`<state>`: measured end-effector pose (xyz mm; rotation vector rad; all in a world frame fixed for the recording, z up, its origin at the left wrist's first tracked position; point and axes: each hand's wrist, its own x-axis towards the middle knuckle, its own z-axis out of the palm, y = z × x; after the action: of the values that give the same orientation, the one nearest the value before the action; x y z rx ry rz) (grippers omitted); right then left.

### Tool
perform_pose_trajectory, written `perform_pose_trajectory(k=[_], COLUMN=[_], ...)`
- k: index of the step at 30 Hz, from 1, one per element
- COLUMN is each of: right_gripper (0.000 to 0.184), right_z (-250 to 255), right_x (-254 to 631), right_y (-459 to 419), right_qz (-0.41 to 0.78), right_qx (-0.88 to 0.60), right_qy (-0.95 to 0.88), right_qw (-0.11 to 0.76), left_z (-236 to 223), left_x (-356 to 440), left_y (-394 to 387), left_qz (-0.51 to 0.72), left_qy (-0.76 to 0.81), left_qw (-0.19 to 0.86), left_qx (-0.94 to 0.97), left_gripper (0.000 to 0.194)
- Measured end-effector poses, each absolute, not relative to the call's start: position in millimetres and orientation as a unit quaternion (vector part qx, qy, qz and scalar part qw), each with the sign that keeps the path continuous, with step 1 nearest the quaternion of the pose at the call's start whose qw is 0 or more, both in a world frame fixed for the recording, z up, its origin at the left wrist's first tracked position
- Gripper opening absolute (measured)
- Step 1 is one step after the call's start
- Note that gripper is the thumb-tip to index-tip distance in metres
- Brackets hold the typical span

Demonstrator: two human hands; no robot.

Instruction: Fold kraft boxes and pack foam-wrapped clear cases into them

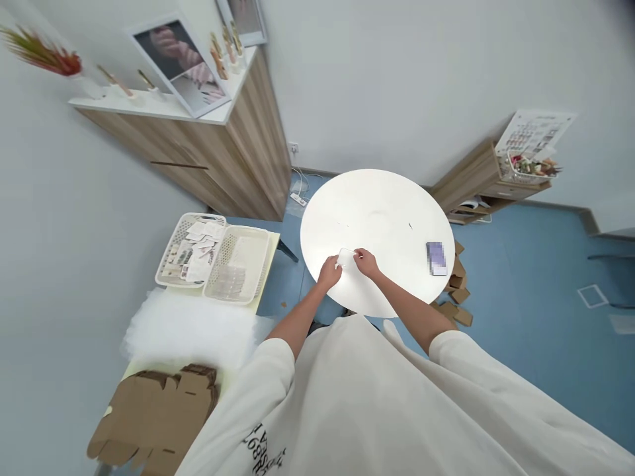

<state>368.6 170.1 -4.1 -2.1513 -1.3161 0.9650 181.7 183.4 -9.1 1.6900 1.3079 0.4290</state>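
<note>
A small flat white piece [346, 258] with rounded corners is held over the near part of the round white table [377, 198]; its exact kind is too small to make out. Its left edge is pinched by my left hand [329, 272], thumb toward me. My right hand [366, 262] has its fingers closed at the piece's right edge. A phone-like purple and white object [436, 258], blurred into blocks, lies on the table well to the right of my hands.
To the left, a side table bears two white baskets [222, 264] with papers and clear packets, cloudy white wrapping [193, 327] and flat cardboard boxes [159, 413]. A wooden cabinet [258, 139] stands behind. Cardboard pieces [459, 291] lie at right, near a shelf [476, 175].
</note>
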Motion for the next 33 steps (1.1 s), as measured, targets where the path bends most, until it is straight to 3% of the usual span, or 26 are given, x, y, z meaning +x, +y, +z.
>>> perform_pose_trajectory(k=[11, 16, 23, 33], right_gripper=[0.052, 0.053, 0.051, 0.047], right_z=[-63, -65, -57, -45], right_x=[468, 482, 480, 475], right_y=[119, 118, 129, 99], right_qz=[0.417, 0.383, 0.333, 0.374], right_qx=[-0.771, -0.763, -0.696, -0.71], right_qy=[-0.453, -0.502, -0.635, -0.597], right_qw=[0.162, 0.141, 0.042, 0.013], left_z=[-52, -52, -48, -55], left_x=[288, 303, 306, 311], left_y=[146, 144, 143, 170], left_qz=[0.069, 0.063, -0.004, 0.051], left_qy=[0.538, 0.591, 0.594, 0.553], left_qw=[0.545, 0.516, 0.516, 0.508], left_qx=[0.64, 0.617, 0.617, 0.659], left_gripper=[0.053, 0.048, 0.03, 0.053])
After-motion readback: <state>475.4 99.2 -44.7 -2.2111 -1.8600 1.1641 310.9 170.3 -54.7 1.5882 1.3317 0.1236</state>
